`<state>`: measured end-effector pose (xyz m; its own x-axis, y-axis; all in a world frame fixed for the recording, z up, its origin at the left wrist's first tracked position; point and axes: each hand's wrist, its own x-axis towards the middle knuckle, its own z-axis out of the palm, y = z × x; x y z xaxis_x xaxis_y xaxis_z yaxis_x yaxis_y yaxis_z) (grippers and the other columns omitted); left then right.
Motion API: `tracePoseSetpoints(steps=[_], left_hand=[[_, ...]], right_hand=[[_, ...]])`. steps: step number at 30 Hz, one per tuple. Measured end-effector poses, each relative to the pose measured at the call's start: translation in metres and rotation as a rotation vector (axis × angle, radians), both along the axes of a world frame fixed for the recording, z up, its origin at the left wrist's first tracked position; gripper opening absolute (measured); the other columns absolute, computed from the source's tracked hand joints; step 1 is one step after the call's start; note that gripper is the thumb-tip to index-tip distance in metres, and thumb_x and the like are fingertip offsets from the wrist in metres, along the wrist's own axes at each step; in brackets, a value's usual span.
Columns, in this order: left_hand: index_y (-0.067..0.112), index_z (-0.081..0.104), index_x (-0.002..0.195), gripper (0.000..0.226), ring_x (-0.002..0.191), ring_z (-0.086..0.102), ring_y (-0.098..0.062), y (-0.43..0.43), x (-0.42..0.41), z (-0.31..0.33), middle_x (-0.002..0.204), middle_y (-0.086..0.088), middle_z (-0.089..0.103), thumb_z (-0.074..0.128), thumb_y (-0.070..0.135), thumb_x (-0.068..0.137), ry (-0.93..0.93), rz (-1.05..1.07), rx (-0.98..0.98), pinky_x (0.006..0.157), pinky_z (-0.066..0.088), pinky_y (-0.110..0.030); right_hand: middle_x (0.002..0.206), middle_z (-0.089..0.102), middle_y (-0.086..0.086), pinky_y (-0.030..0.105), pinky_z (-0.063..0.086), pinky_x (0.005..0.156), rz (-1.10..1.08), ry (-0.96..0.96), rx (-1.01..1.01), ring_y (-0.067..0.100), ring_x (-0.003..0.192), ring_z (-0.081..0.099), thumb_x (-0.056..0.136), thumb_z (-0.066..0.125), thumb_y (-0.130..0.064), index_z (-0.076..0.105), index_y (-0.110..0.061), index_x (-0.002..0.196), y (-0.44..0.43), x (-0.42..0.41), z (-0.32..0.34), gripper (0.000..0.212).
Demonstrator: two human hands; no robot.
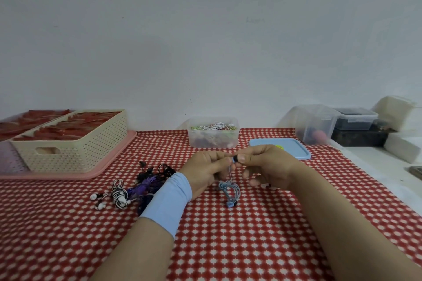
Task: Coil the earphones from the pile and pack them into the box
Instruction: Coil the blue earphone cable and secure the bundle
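Observation:
My left hand [206, 167] and my right hand [267, 166] meet above the red checked cloth. Both pinch the top end of a light blue earphone [230, 190], at an earbud between their fingertips. The rest of its cord hangs down in loose loops with the other earbud resting on the cloth. A pile of earphones [137, 186], black, purple and black-and-white striped, lies left of my left wrist. The clear plastic box [213, 132] stands beyond my hands, holding several coiled earphones.
A blue lid [290, 147] lies right of the box. A cream basket [75, 139] of red items sits on a pink tray [68, 174] at the left. Clear and dark containers [317, 124] stand at the back right, off the cloth.

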<state>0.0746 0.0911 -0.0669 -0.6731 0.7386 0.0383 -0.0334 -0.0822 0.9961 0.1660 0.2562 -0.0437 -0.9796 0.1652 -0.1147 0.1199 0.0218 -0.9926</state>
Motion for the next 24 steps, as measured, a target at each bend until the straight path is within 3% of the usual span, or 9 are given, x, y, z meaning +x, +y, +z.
tracePoseSetpoints(steps=[7,12,18,21,24], left_hand=[[0.004,0.070,0.100,0.016,0.062,0.052,-0.009,0.005,0.001,-0.003,0.069,0.000,0.067,0.054,0.004,0.097,-0.038,-0.015,0.019,0.060,0.049,-0.018],[0.005,0.071,0.099,0.015,0.063,0.055,-0.007,0.012,0.003,-0.002,0.072,0.002,0.068,0.057,0.008,0.097,-0.031,0.078,0.038,0.062,0.050,-0.019],[0.006,0.072,0.099,0.012,0.061,0.057,-0.008,0.014,-0.002,-0.004,0.076,0.000,0.071,0.061,0.010,0.096,0.007,0.155,-0.019,0.067,0.051,-0.025],[0.009,0.072,0.098,0.011,0.062,0.057,-0.009,0.014,-0.003,-0.007,0.078,0.000,0.073,0.062,0.013,0.096,0.082,0.138,-0.089,0.062,0.050,-0.024],[0.012,0.072,0.096,0.011,0.063,0.058,-0.009,0.014,-0.002,-0.007,0.079,0.001,0.073,0.061,0.012,0.096,0.154,0.122,-0.144,0.059,0.049,-0.022]], right_hand=[[0.086,0.075,0.007,0.026,0.055,0.048,0.025,-0.011,0.054,0.014,0.060,0.064,0.089,0.071,-0.013,0.080,-0.015,0.084,0.002,0.001,0.001,0.011],[0.089,0.075,0.009,0.029,0.054,0.050,-0.052,0.035,0.024,0.017,0.066,0.066,0.090,0.071,-0.014,0.074,-0.007,0.098,0.005,0.001,0.004,0.012],[0.081,0.077,-0.004,0.018,0.048,0.054,-0.265,0.010,0.500,0.008,0.063,0.067,0.087,0.077,-0.017,0.079,-0.016,0.085,0.029,0.009,0.006,0.003],[0.080,0.076,-0.017,0.015,0.049,0.068,-0.243,-0.005,0.669,0.002,0.079,0.068,0.086,0.078,-0.021,0.078,-0.031,0.076,0.033,0.004,0.000,0.015],[0.087,0.072,-0.021,0.012,0.046,0.072,-0.225,-0.012,0.716,-0.001,0.086,0.065,0.090,0.074,-0.022,0.080,-0.030,0.091,0.037,0.003,-0.002,0.010]])
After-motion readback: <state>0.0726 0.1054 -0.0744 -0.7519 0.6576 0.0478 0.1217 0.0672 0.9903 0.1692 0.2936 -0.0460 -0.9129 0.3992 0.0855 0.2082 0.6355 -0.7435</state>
